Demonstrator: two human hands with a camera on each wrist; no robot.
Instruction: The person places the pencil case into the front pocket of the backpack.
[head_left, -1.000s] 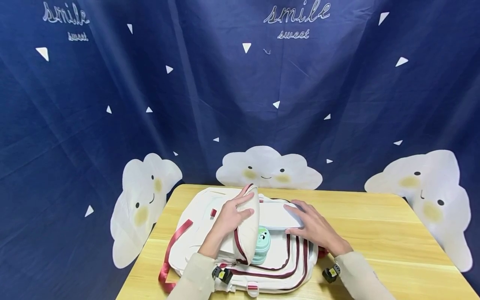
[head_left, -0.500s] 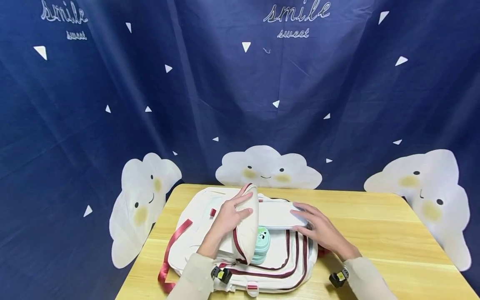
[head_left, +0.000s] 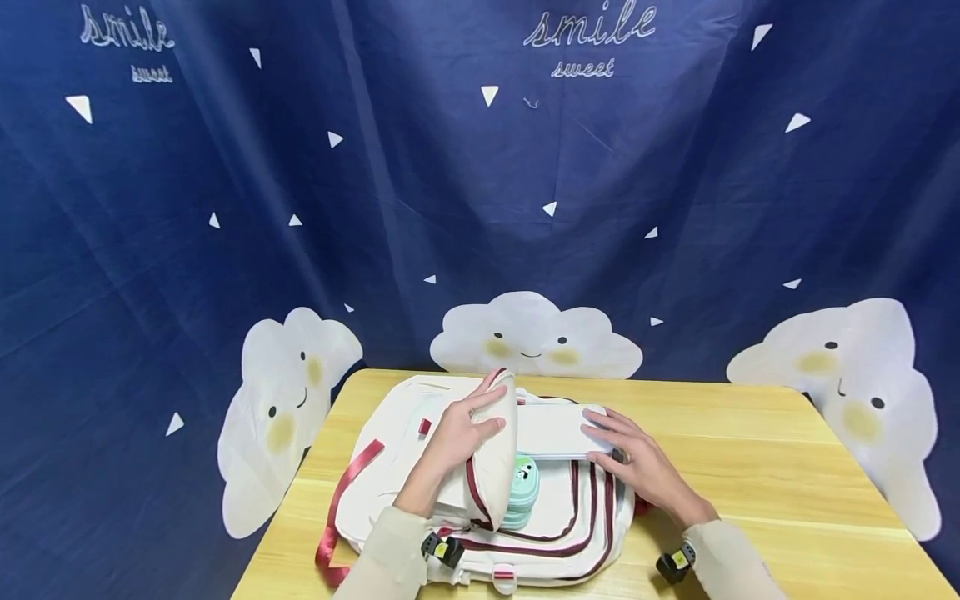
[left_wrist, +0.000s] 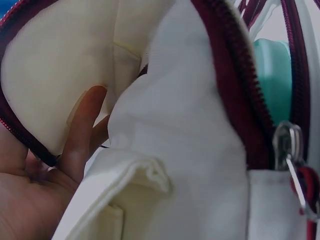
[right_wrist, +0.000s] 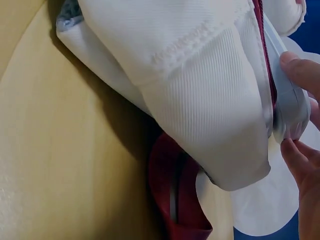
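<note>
A white backpack [head_left: 551,504] with dark red zips lies on the wooden table, its front pocket unzipped. My left hand [head_left: 457,429] holds the pocket's flap [head_left: 495,467] folded up to the left; in the left wrist view the thumb and fingers [left_wrist: 82,130] are around its zipped edge. Between flap and bag lies a flat white case [head_left: 555,431] with rounded corners, its left end hidden behind the flap. My right hand [head_left: 636,458] grips the case's right end, fingertips on its top and edge. Nearer me, a mint-green pouch [head_left: 522,500] with a panda picture sits partly under the flap.
A red strap [head_left: 348,492] trails off the bag's left side, and a dark red loop [right_wrist: 172,190] hangs at its other end. The wooden table [head_left: 765,483] extends to the right. Behind it hangs a dark blue curtain [head_left: 450,183] with clouds.
My right hand has shifted a little right, from over the case's top to its right end. The left hand and the flap stay in place.
</note>
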